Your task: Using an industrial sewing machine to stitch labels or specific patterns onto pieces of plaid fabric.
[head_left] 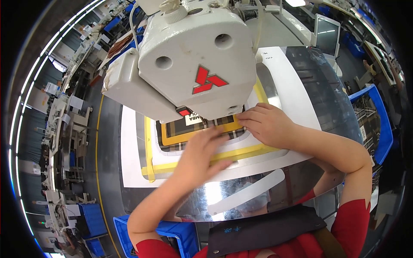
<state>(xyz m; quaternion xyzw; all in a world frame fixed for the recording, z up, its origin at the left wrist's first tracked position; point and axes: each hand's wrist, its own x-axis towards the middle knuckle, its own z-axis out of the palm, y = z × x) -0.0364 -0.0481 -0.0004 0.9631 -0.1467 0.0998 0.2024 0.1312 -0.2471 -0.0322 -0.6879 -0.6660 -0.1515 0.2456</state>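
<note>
A yellow rectangular frame (172,139) lies over dark plaid fabric (176,127) beneath a white industrial sewing machine head (189,56). Inside the frame a white label (192,119) shows, partly hidden by the machine. My left hand (198,152) is over the frame's near edge, slightly blurred, fingers stretched out and thumb apart. Whether it touches the frame I cannot tell. At the frame's right end rests my right hand (270,125), its fingers extended flat at the edge. Neither hand grips anything visible. Yellow tape (165,167) borders the opening around the fabric.
A white sheet (131,159) lies on the shiny metal table (198,206), with a pale curved strip (249,191) in front. Blue crates stand at the right (384,124) and below the left edge (185,236). A screen (327,35) stands behind, at the right.
</note>
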